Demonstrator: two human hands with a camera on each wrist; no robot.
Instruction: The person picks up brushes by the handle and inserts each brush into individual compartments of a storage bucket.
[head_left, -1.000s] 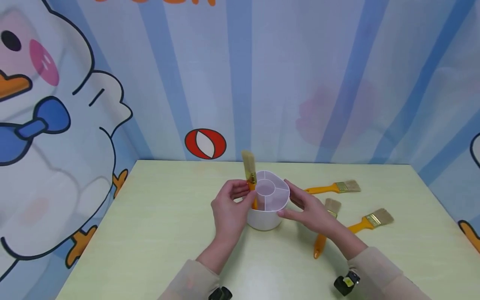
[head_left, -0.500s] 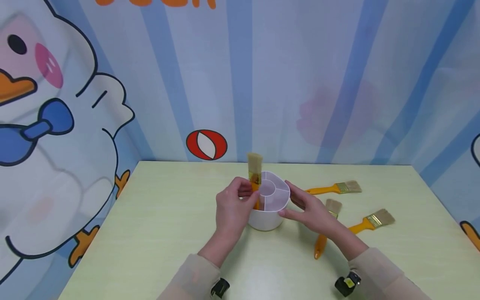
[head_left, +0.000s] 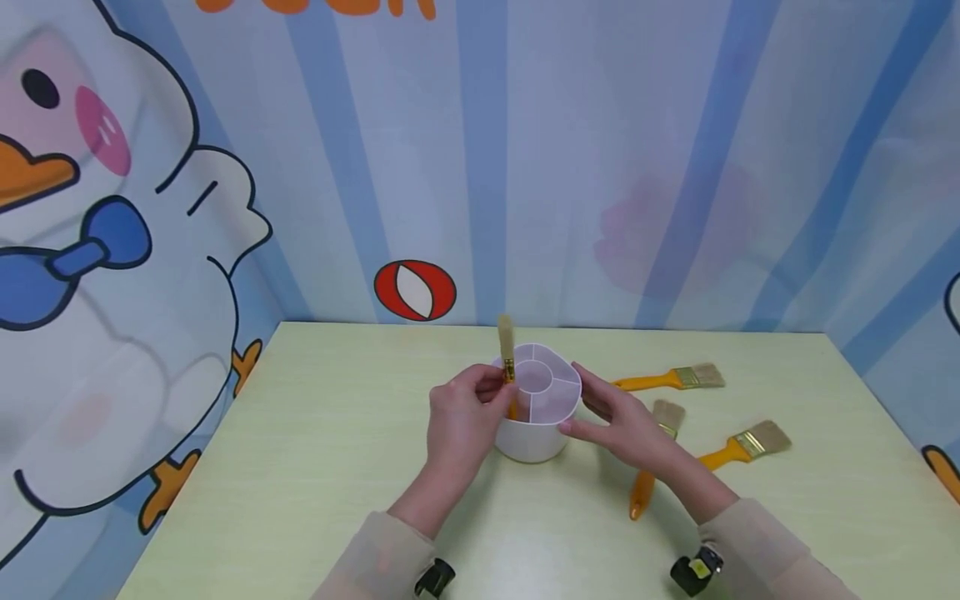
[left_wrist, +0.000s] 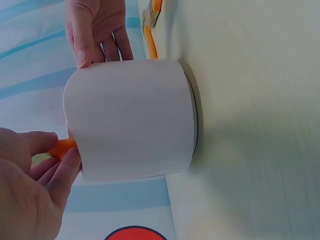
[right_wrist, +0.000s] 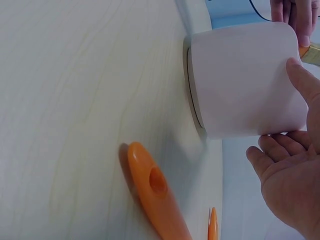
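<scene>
A white round desk organizer (head_left: 531,442), divided into several compartments around a round middle one, stands upright on the table. My left hand (head_left: 463,417) pinches the orange handle of a paintbrush (head_left: 507,337) between thumb and fingers, bristles up. The handle's lower part goes down into a left compartment of the organizer and is hidden there; in the left wrist view only a short piece of orange handle (left_wrist: 63,148) shows at the rim. My right hand (head_left: 622,417) holds the organizer's right side, thumb on the near wall and fingers farther round, plainest in the right wrist view.
Three more orange-handled paintbrushes lie to the right: a far brush (head_left: 667,377), a near brush (head_left: 643,492) partly behind the right hand, and a right brush (head_left: 738,446) whose handle passes behind the right forearm. A printed cloth backdrop (head_left: 555,167) rises behind the table (head_left: 337,467).
The paintbrush has turned in my left hand, its bristles broadside half a second ago and nearly edge-on now, and sits slightly lower. The right hand and the organizer have stayed in place.
</scene>
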